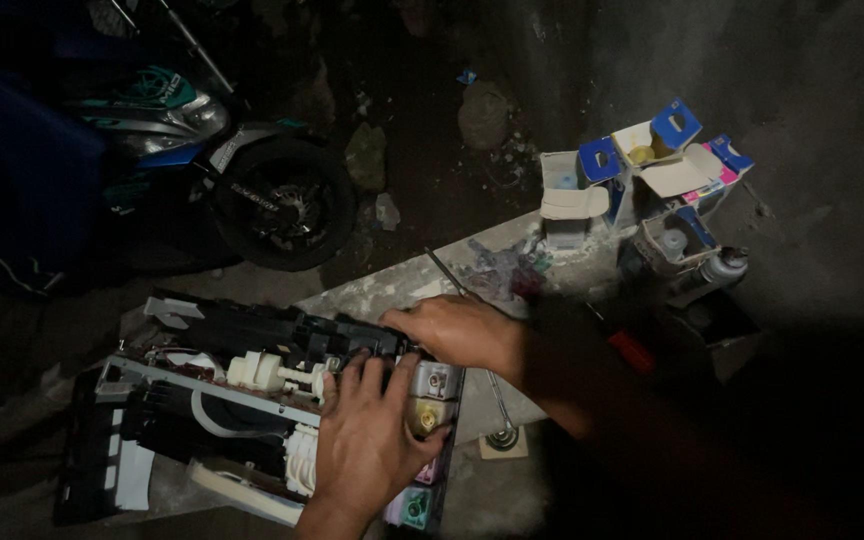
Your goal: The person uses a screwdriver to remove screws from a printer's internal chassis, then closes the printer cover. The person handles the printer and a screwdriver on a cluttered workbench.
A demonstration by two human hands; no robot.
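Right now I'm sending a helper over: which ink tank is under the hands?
Find the opened printer on the floor. At its right end stands a row of ink tanks; the left hand touches the yellow-capped tank, unlike the green tank nearer.

Support: a pale, stained slab (372, 290) is laid flat on the dark floor (832, 230).
On the slab: an opened printer (212, 400) with its inner parts bared is seen at the left; a thin metal rod (444, 270) is laid slantwise near the middle.
By the far corner: small opened cardboard boxes (642, 170), blue and white, are clustered with little bottles (722, 265).
On the floor: a motorcycle (252, 190) is stood at the upper left.
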